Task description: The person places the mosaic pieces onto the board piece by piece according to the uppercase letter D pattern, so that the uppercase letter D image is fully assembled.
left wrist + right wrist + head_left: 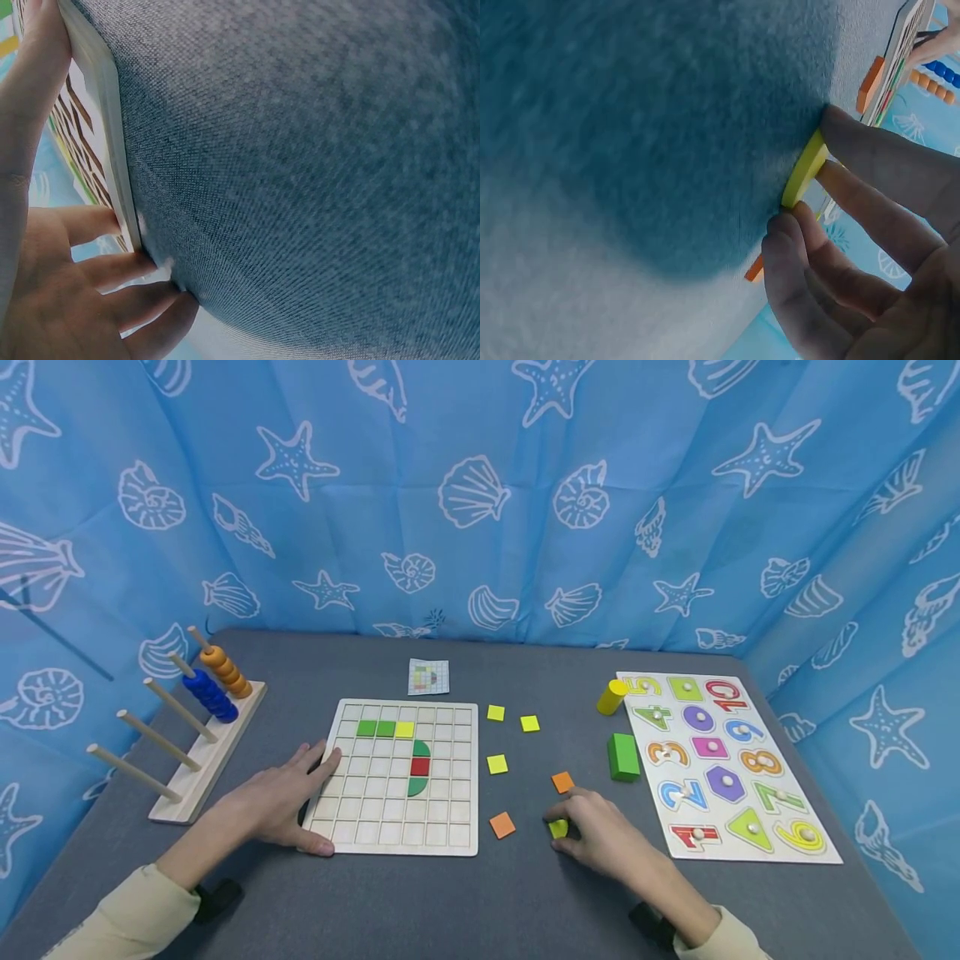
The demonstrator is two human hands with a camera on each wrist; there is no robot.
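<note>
A wooden grid board (367, 832) lies on the grey table; in it are two green squares (366, 728), a yellow square (404, 729), a red square (420, 766) and two green rounded pieces (422, 748). The left hand (281, 802) rests at the board's left edge, thumb on its lower corner; the left wrist view shows this hand (82, 285) with spread fingers along the board's side (112, 142). Right of the board, the right hand (603, 839) has its thumb and fingers around a yellow tile (558, 828) on the table. In the right wrist view, the fingertips touch the tile's (804, 174) ends.
Loose yellow tiles (497, 764) and two orange tiles (502, 825) lie between board and right hand. Further right are a green block (623, 757), a yellow cylinder (612, 697) and a number puzzle (750, 802). A bead stand (202, 768) is left; a small pattern card (428, 677) lies behind the board.
</note>
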